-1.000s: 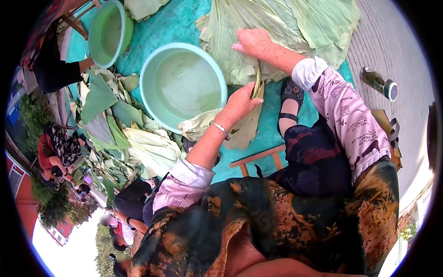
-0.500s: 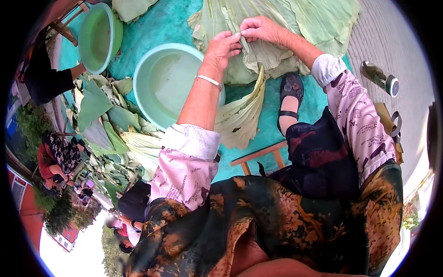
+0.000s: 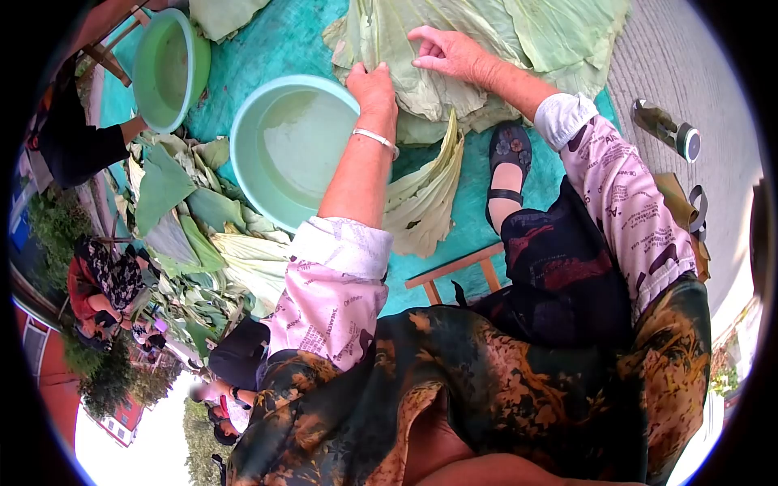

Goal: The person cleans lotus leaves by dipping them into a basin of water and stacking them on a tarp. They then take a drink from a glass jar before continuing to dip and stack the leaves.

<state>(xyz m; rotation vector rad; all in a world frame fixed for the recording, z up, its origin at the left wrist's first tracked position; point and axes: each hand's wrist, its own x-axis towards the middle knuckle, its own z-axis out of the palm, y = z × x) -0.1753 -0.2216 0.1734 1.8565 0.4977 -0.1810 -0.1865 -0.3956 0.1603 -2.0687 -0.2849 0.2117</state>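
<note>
A stack of large, pale green, wilted leaves [image 3: 559, 40] is spread at the top of the view. My left hand [image 3: 374, 91], with a bangle at the wrist, is closed at the stack's near-left edge, its fingertips pinched on a leaf [image 3: 356, 44]. To its right, my right hand [image 3: 455, 57] hovers over the leaves or rests on them, index finger stretched out and the other fingers loosely bent; nothing shows in it. Beneath my left forearm stands a light green basin [image 3: 243, 174] with shallow liquid. One folded, yellowish leaf [image 3: 425, 198] lies below the stack.
A heap of leaves [image 3: 215, 206] lies left of the basin, on a teal sheet [image 3: 235, 65]. Beyond is a smaller green basin [image 3: 198, 81], with another person's arm [image 3: 134, 127] near it. A wooden stool [image 3: 458, 271] stands by my foot [image 3: 510, 154]; a bottle [image 3: 664, 130] lies right.
My hands, together at a leaf's edge before, are now apart. The left has moved down and left, and the right has let go of the leaf, with its index finger now extended.
</note>
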